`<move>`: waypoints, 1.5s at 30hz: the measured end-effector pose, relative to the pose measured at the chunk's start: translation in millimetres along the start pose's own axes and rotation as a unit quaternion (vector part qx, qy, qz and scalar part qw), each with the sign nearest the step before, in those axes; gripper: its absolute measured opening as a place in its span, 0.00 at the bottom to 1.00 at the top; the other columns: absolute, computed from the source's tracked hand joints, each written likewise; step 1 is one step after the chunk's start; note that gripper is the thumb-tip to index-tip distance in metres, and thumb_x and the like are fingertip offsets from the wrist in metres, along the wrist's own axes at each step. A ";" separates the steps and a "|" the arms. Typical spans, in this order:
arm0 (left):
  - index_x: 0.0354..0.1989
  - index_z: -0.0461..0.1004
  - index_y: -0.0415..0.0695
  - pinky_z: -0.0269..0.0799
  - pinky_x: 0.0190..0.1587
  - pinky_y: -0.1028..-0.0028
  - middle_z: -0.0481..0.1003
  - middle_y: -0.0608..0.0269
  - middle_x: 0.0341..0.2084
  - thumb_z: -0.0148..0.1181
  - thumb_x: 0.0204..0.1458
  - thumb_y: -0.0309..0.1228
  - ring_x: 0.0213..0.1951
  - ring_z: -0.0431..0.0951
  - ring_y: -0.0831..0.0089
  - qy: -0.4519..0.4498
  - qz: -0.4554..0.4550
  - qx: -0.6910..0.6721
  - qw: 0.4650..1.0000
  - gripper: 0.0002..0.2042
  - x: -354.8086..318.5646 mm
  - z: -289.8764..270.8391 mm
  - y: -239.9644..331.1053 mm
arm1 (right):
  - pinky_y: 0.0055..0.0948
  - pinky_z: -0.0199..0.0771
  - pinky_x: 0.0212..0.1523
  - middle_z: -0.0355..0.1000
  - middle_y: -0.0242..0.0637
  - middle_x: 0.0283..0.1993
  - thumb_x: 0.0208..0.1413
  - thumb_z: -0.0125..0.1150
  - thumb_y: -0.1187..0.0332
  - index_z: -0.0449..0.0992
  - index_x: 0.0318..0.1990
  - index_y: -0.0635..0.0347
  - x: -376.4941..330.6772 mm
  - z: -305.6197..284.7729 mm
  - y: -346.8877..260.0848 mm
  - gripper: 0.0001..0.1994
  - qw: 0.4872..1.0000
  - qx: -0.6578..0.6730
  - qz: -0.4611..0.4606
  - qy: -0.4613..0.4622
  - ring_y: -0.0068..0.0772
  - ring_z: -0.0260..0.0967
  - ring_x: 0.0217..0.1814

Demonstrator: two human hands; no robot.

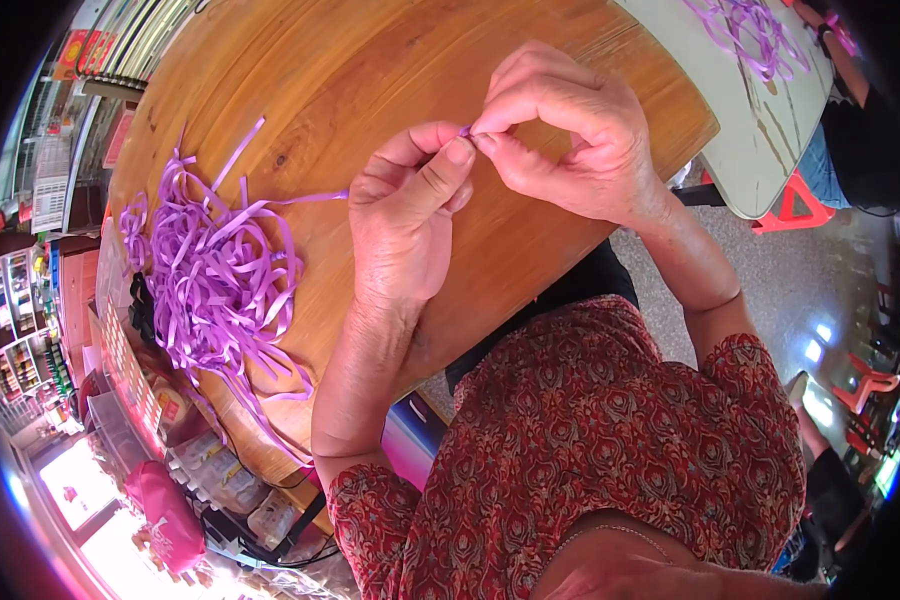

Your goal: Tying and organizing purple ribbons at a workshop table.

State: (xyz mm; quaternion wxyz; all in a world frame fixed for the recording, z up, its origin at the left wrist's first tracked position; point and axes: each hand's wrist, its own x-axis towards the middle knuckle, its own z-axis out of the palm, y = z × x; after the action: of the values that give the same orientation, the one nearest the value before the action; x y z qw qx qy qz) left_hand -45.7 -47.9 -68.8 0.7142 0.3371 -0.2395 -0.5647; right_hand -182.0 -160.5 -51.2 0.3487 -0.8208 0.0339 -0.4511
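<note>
Above the wooden table (pixel 370 60) my two hands meet fingertip to fingertip. My left hand (pixel 415 190) is closed, with thumb and forefinger pinching a purple ribbon (pixel 320 197). One length of it runs out from behind that hand toward the pile. Its small dark purple end shows between the fingertips of both hands. My right hand (pixel 570 135) pinches the same end with thumb and forefinger, the other fingers curled. To the left lies a tangled heap of purple ribbons (pixel 220 270), some strands trailing toward the table's near edge.
Beyond the right edge stands a pale table (pixel 760 150) with more purple ribbon (pixel 755 35); another person's arm (pixel 840 55) is beside it. A red stool (pixel 795 205) sits under it. Shelves (pixel 20 330) and a pink bag (pixel 165 515) are at left.
</note>
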 end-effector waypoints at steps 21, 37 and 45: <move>0.38 0.75 0.38 0.62 0.36 0.81 0.75 0.67 0.32 0.58 0.51 0.20 0.32 0.69 0.82 0.060 0.040 0.102 0.992 0.07 -5.7 14.1 1.7 | 0.24 0.66 0.42 0.70 0.36 0.38 0.51 0.58 0.79 0.74 0.43 0.63 -13.0 0.2 4.9 0.11 0.983 0.137 0.115 0.036 0.26 0.67 0.41; 0.30 0.76 0.39 0.63 0.27 0.83 0.72 0.68 0.24 0.60 0.49 0.20 0.25 0.68 0.85 0.047 0.133 0.358 0.923 0.02 -3.2 8.7 -13.8 | 0.32 0.64 0.31 0.68 0.36 0.29 0.34 0.66 0.76 0.75 0.31 0.64 -3.4 -36.2 -3.5 0.12 0.937 -0.282 -0.148 -0.147 0.36 0.66 0.30; 0.33 0.77 0.40 0.65 0.32 0.81 0.72 0.67 0.26 0.61 0.48 0.20 0.30 0.71 0.81 -0.001 0.163 0.460 0.873 0.05 -10.3 16.9 -2.6 | 0.33 0.66 0.31 0.68 0.40 0.30 0.40 0.65 0.80 0.75 0.32 0.68 -13.0 -44.2 -5.5 0.09 0.947 -0.264 -0.112 -0.142 0.40 0.65 0.32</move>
State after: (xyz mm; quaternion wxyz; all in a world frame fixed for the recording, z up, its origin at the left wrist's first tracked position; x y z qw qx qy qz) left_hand -62.1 -41.9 -59.3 0.5602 0.5833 -0.5245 -0.2660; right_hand -224.9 -175.5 -41.7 0.0674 -0.9374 0.0098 -0.3415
